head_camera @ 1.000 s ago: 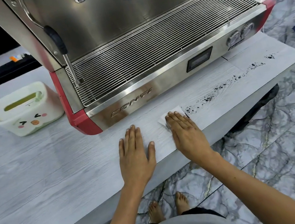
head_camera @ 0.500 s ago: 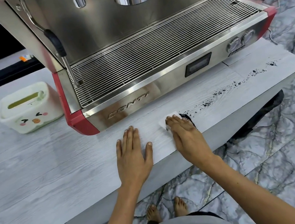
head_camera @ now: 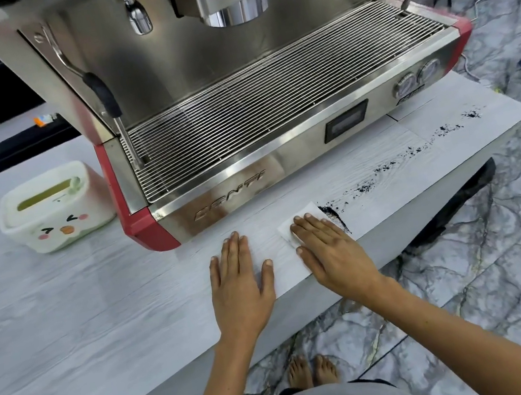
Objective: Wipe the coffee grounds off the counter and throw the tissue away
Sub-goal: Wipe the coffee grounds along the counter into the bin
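Note:
A white folded tissue (head_camera: pixel 304 215) lies on the pale wood-grain counter (head_camera: pixel 98 313), in front of the espresso machine. My right hand (head_camera: pixel 329 248) presses flat on it with straight fingers, covering most of it. A dark ridge of coffee grounds (head_camera: pixel 333 215) is heaped against the tissue's right edge. More grounds trail off to the right in scattered specks (head_camera: pixel 386 168), reaching a last patch (head_camera: pixel 471 115) near the counter's far right corner. My left hand (head_camera: pixel 238 277) rests flat on the counter beside the right one, holding nothing.
A steel and red espresso machine (head_camera: pixel 257 128) fills the back of the counter, its steam wand (head_camera: pixel 102 96) hanging at the left. A white tissue box with a cartoon face (head_camera: pixel 52 209) stands left of it. Below the front edge lies marble-pattern floor (head_camera: pixel 472 264).
My right hand pushed the tissue slightly right, gathering grounds into a dark ridge at its right edge. My left hand stayed flat in place.

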The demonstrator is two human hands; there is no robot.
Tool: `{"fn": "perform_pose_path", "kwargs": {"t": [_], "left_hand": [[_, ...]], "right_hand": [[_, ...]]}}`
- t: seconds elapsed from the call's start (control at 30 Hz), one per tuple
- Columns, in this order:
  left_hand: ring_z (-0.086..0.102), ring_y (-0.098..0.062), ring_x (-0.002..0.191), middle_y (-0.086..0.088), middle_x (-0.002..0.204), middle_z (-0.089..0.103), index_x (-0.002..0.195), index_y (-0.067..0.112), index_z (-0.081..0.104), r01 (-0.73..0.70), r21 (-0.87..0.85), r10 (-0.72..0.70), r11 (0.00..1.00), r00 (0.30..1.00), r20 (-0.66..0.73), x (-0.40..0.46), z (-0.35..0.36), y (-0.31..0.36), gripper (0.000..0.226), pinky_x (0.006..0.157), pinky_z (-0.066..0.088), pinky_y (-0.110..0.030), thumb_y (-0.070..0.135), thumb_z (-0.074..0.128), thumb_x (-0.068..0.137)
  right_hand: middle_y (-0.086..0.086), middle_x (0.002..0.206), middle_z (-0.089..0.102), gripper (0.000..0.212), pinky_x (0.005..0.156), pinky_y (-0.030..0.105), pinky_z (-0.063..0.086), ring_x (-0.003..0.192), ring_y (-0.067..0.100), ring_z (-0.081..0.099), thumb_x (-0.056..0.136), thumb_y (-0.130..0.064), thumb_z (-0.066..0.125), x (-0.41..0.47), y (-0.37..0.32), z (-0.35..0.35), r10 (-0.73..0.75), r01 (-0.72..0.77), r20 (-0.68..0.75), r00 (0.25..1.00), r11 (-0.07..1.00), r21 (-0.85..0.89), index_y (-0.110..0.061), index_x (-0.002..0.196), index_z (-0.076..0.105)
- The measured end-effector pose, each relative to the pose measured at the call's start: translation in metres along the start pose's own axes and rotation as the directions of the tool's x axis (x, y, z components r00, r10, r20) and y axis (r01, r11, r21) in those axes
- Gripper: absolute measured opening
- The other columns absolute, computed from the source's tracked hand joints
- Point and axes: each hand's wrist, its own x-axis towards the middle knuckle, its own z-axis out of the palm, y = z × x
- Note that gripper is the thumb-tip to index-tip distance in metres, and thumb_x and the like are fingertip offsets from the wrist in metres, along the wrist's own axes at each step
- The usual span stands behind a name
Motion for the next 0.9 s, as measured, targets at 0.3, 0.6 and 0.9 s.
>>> {"fn": "perform_pose_path", "kwargs": {"t": [0.3,0.6,0.9], "left_hand": [[0.004,-0.012,0.149,-0.001,0.162,0.012,0.153,0.013,0.020,-0.001,0.008,0.001,1.000,1.000,0.020,0.001,0.002,-0.002,0.068,0.122,0.001,-0.039,0.052,0.023,0.098],[0.003,-0.013,0.149,-0.002,0.162,0.011,0.153,0.012,0.019,-0.004,-0.013,0.004,1.000,0.999,0.039,0.003,0.001,-0.001,0.069,0.121,0.003,-0.043,0.051,0.023,0.097],[0.003,-0.013,0.149,-0.002,0.162,0.011,0.153,0.012,0.021,-0.072,-0.040,0.074,0.997,0.995,0.068,0.012,0.006,0.014,0.068,0.121,0.003,-0.045,0.052,0.025,0.097]], "right_hand": [[0.006,0.141,0.050,0.040,0.114,0.037,0.029,0.136,0.017,0.038,0.099,-0.024,0.038,0.009,0.012,-0.006,0.099,-0.099,-0.027,0.995,0.995,0.003,-0.010,0.134,0.052],[0.006,0.140,0.051,0.039,0.113,0.040,0.031,0.136,0.017,0.038,0.099,-0.019,0.035,0.013,0.023,-0.008,0.179,-0.178,-0.045,0.983,0.984,0.024,-0.010,0.132,0.053],[0.012,0.135,0.055,0.036,0.111,0.038,0.033,0.131,0.024,0.046,0.097,-0.011,0.040,0.020,0.030,-0.017,0.238,-0.228,-0.075,0.968,0.966,0.122,-0.006,0.128,0.056]]}}
